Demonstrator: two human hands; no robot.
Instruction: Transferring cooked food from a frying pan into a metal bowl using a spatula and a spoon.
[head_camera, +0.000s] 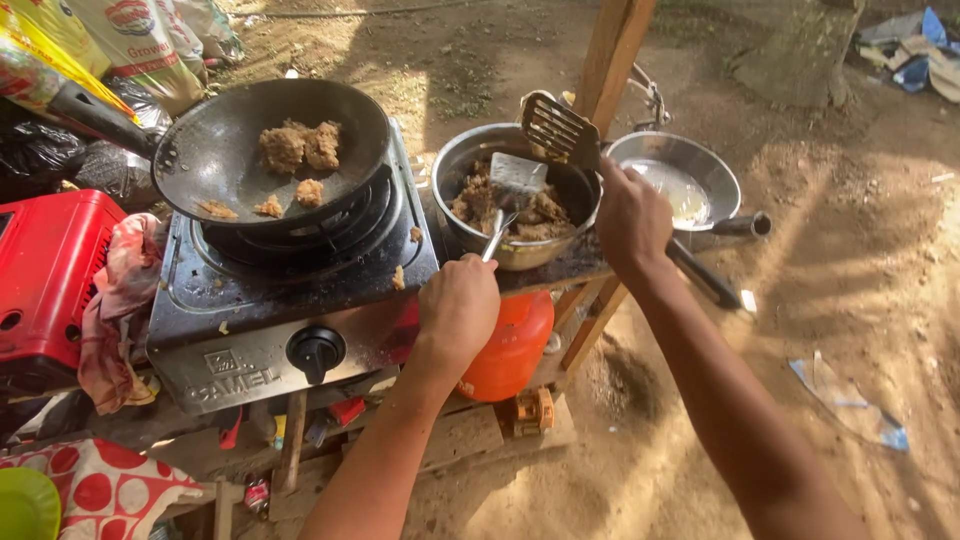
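Observation:
My left hand (458, 305) grips the handle of a metal spatula (513, 183), whose blade rests in a steel bowl (470, 150) of brown fried pieces. My right hand (630, 215) holds a black slotted turner (557, 127), raised over the bowl's far rim. Left of the bowl, a black frying pan (215, 130) with a few brown fried pieces (298, 146) sits tilted on a single-burner gas stove (240, 300).
A steel pan (715, 165) with a black handle stands right of the bowl. An orange gas canister (512, 345) sits under the bench. A red crate (45, 270) and a cloth (120, 300) lie at left. A wooden post (612, 55) rises behind. Dirt ground lies at right.

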